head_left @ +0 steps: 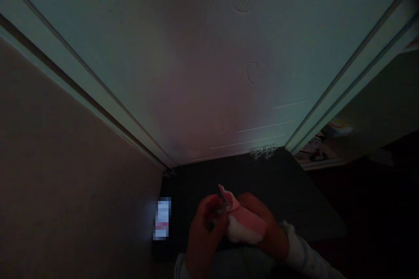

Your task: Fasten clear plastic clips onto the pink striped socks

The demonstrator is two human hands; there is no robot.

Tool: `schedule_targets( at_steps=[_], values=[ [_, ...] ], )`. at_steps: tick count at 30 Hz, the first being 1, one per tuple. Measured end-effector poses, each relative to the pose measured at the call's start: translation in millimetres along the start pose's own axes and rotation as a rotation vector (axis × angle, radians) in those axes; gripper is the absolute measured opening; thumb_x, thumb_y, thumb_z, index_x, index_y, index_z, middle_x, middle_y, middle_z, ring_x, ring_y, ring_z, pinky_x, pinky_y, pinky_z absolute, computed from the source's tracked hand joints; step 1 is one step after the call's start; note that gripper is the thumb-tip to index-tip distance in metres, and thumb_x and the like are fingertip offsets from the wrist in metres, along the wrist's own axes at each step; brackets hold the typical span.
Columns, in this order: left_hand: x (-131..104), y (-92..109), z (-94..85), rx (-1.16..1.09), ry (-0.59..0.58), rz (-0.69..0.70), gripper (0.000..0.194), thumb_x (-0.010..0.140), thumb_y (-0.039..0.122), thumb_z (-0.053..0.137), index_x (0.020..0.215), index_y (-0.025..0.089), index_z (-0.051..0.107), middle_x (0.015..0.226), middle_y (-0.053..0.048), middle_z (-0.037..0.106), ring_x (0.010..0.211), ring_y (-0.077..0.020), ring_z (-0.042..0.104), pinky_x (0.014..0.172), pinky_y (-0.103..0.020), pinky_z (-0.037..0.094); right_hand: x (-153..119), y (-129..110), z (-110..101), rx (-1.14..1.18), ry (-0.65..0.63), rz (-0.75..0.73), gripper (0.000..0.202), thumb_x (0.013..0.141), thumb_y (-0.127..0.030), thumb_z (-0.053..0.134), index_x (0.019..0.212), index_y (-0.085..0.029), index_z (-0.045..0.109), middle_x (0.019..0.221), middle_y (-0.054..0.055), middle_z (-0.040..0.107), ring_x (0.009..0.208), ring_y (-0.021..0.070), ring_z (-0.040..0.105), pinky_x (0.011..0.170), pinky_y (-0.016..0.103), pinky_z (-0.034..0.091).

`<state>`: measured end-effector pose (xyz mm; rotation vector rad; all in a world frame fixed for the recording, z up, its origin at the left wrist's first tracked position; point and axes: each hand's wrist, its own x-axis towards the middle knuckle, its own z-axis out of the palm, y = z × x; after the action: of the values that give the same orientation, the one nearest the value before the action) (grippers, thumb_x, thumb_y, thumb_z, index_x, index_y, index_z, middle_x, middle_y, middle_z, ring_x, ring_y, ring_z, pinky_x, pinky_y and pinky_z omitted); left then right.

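Note:
A small soft pink-and-white cloth [247,224] is held up between my two hands over a dark tabletop [209,176]. My right hand [262,216] is wrapped around its right side, with the palm and some fingers hidden behind it. At its left edge, my left hand [206,224] has its fingers and thumb curled in a pinch, touching the cloth near a raised pink corner. Something pale shows between those fingertips, too dim to make out. The light is low, and the cloth's exact kind does not show.
A lit, blurred-out screen [162,219] lies at the tabletop's left. Behind rises a white panel [196,74] with embossed hearts. A clear, glinting beaded-looking object [263,151] sits at its foot. A plain wall [72,161] stands left; a shelf with items [314,148] is right.

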<state>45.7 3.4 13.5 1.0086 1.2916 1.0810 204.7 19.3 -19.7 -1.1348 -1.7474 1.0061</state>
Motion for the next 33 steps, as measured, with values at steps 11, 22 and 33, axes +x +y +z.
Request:
schedule_targets(
  at_steps=[11,22,33],
  values=[
    [5,-3,-3.5,-0.203,0.071,-0.005,0.054,0.059,0.032,0.078,0.106,0.021,0.054,0.098,-0.007,0.068,0.091,-0.0233,0.064,0.077,-0.031,0.05,4,-14,-9,0.015,-0.082,-0.196,0.019,0.076,-0.034,0.059,0.088,-0.019,0.059,0.078,0.007,0.064,0.069,0.0204,0.06,0.06,0.03,0.049],
    [27,-19,-11.3,-0.451,-0.019,-0.083,0.049,0.065,0.034,0.074,0.107,0.021,0.052,0.089,-0.008,0.072,0.08,-0.0223,0.067,0.071,-0.031,0.05,19,2,-9,-0.044,0.026,-0.271,0.032,0.084,-0.04,0.053,0.111,-0.024,0.057,0.1,0.008,0.067,0.089,0.022,0.064,0.076,0.032,0.053],
    [33,-2,-6.3,-0.485,-0.1,-0.199,0.063,0.051,0.03,0.083,0.105,0.023,0.052,0.095,-0.006,0.07,0.088,-0.0238,0.065,0.075,-0.031,0.048,40,13,9,-0.158,-0.042,-0.445,0.031,0.089,-0.04,0.046,0.115,-0.024,0.054,0.105,0.005,0.068,0.094,0.0196,0.061,0.082,0.036,0.047]
  ],
)
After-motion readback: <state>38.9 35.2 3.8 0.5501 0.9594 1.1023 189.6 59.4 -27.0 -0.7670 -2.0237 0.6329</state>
